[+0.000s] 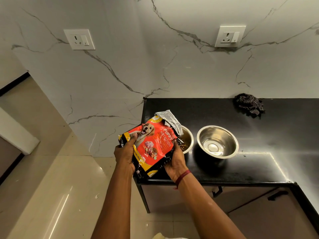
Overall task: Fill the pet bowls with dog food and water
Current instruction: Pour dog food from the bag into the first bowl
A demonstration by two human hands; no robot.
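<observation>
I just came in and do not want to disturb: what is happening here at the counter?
A person is holding a dog food bag with both hands. The left hand grips its lower end and the right hand holds its side. The opened top is tipped over the nearer steel bowl, where some kibble already lies. The second steel bowl beside it holds no food. A dark cloth lies at the back of the black counter.

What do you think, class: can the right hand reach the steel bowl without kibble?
Probably yes: the round steel bowl without kibble stands close to the right hand across bare black counter. That hand must first release the orange dog food bag.
</observation>
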